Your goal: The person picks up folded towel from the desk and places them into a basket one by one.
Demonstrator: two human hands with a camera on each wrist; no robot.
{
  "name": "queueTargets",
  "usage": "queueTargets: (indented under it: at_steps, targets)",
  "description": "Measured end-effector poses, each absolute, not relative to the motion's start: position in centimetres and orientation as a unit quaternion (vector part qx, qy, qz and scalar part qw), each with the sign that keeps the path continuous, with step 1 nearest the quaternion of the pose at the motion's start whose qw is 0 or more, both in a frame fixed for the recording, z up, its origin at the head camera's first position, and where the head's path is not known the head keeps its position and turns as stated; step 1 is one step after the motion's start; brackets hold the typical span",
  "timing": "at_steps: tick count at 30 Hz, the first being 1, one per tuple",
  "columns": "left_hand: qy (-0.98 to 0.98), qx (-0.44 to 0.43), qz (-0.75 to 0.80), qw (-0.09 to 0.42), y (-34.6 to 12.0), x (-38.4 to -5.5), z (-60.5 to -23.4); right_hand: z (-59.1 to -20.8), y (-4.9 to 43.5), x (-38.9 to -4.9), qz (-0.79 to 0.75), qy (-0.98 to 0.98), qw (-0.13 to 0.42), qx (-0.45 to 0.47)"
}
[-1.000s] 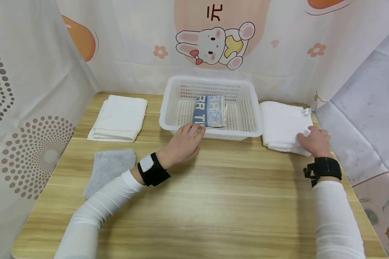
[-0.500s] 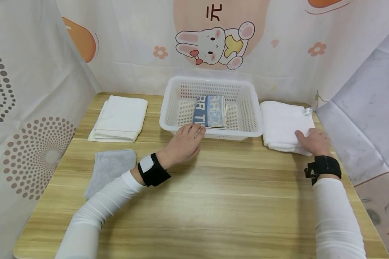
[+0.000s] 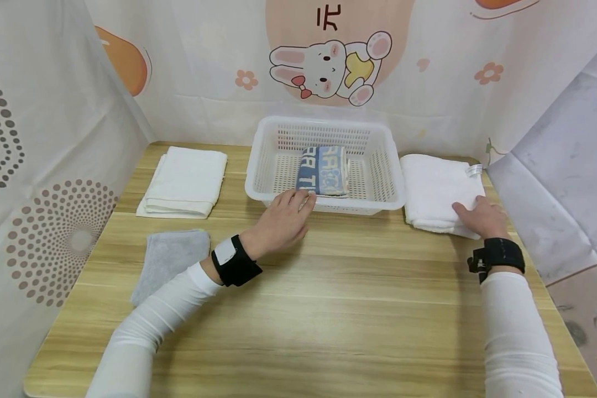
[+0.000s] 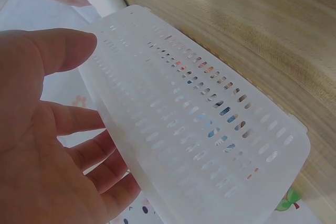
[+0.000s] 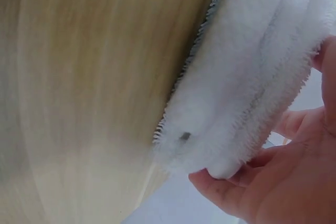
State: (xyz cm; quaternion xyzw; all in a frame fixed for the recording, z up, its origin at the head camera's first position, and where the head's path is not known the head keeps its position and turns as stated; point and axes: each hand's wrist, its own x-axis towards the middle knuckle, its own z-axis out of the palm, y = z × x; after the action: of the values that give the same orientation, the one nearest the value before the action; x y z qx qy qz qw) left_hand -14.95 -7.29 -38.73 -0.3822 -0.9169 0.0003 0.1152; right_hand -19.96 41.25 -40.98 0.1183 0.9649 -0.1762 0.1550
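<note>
My left hand (image 3: 281,221) is at the near rim of a white perforated plastic basket (image 3: 394,166). Its fingertips rest at the rim, and the left wrist view shows the thumb held apart from the basket wall (image 4: 205,108). Inside the basket lies a folded blue towel (image 3: 323,171) with pale lettering. To the basket's right, a thick folded white towel (image 3: 435,190) has my right hand (image 3: 487,217) at its near right corner. The thumb lies on top while the fingers curl round the fluffy edge of the white towel (image 5: 226,82).
On the left side of the wooden table (image 3: 318,315) lie a flat folded white cloth (image 3: 186,179) and a grey cloth (image 3: 171,257), the latter partly behind my left forearm. A printed curtain (image 3: 204,66) hangs right behind the basket.
My right hand has shifted slightly to the left, its thumb further onto the white towel. The left hand and the basket have stayed put.
</note>
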Motion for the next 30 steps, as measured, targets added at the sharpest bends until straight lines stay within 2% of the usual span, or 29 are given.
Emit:
queueTargets:
  at_steps: [30]
  targets:
    - [-0.919,-0.381,0.003,0.101,-7.4,-15.0,-38.7,-41.0,41.1,-18.8,-0.202,0.96,0.156,0.118]
